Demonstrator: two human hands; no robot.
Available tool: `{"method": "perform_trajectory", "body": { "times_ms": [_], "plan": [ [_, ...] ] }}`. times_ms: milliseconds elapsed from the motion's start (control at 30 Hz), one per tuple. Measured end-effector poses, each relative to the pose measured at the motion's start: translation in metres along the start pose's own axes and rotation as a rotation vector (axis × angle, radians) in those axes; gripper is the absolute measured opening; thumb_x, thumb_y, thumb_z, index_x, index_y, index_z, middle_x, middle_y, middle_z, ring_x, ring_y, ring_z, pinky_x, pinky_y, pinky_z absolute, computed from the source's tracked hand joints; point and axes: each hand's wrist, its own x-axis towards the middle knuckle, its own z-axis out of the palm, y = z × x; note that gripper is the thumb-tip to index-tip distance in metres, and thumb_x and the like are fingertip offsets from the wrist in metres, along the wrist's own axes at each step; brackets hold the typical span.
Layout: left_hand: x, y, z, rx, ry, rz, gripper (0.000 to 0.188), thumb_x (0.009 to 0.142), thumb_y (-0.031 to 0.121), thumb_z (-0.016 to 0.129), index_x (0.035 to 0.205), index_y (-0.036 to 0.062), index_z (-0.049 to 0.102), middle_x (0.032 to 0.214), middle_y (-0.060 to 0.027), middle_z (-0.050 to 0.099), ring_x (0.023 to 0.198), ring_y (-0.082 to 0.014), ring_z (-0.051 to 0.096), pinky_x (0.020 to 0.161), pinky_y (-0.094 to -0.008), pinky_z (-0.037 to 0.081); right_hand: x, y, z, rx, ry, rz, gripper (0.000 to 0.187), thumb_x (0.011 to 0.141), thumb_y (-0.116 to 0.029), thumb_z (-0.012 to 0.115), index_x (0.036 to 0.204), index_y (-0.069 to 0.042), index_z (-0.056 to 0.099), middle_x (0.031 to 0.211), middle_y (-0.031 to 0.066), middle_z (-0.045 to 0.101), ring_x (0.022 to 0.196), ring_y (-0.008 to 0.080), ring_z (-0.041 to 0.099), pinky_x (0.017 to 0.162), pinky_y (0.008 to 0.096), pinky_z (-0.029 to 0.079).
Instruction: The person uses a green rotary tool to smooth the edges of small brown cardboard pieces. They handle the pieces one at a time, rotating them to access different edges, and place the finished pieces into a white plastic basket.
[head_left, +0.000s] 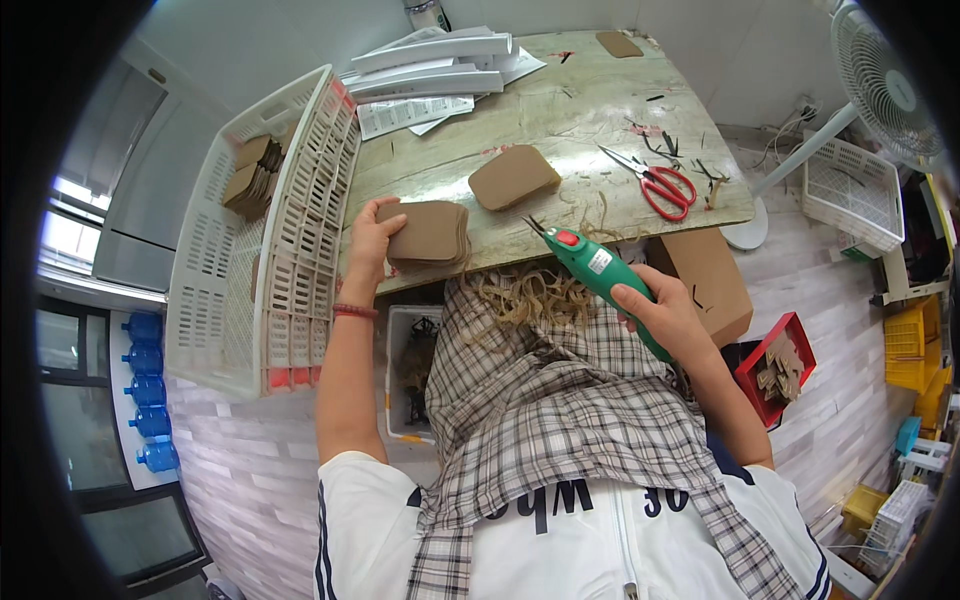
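left hand is pinching brown round-cornered sheet stack; right hand is gripping green plastic cutter; slipping could be nicking sheets.

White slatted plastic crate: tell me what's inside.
Stacked flat brown pieces show inside the crate; its right wall covers part of the interior; anything there cannot be seen.

Bright indoor light, glare on the tabletop, overexposed window at left, curved fisheye distortion, black corners
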Motion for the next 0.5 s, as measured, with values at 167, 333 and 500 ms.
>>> {"method": "perform_trajectory", "body": {
  "times_ms": [167, 333, 500],
  "plan": [
    [0.03, 0.014, 0.045, 1.065, 0.172, 0.59, 0.057, 0.075, 0.023, 0.074, 0.126, 0.0061, 0.055, 0.123, -0.0149, 0.054, 0.124, -0.0312, 0.041, 0.104, -0.0472, 0.032, -0.004, 0.019, -0.012, -0.005, 0.043, -0.004, 0.033, 0.091, -0.027, 0.065, 0.106, 0.002, 0.062, 0.074, 0.0012, 0.058, 0.061, 0.0056, 0.053, 0.055, 0.0228, 0.045],
    [0.048, 0.029, 0.141, 1.436, -0.105, 0.429, 0.065, 0.078, 0.039, 0.07, 0.127, 0.0011, 0.054, 0.136, -0.0187, 0.048, 0.138, -0.034, 0.028, 0.108, -0.0555, 0.025, -0.004, 0.026, -0.01, -0.008, 0.069, -0.007, 0.034, 0.09, -0.028, 0.066, 0.106, 0.001, 0.062, 0.074, 0.0022, 0.059, 0.061, 0.0062, 0.054, 0.055, 0.0234, 0.045],
    [0.035, 0.03, 0.159, 1.443, 0.0, 0.556, 0.057, 0.072, 0.039, 0.076, 0.108, -0.001, 0.059, 0.123, -0.0193, 0.056, 0.129, -0.0354, 0.04, 0.099, -0.0519, 0.033, -0.01, 0.033, -0.018, 0.005, 0.125, -0.012, 0.035, 0.089, -0.03, 0.067, 0.105, 0.001, 0.063, 0.071, 0.0019, 0.059, 0.059, 0.0061, 0.054, 0.054, 0.0232, 0.045]
  ]
}}
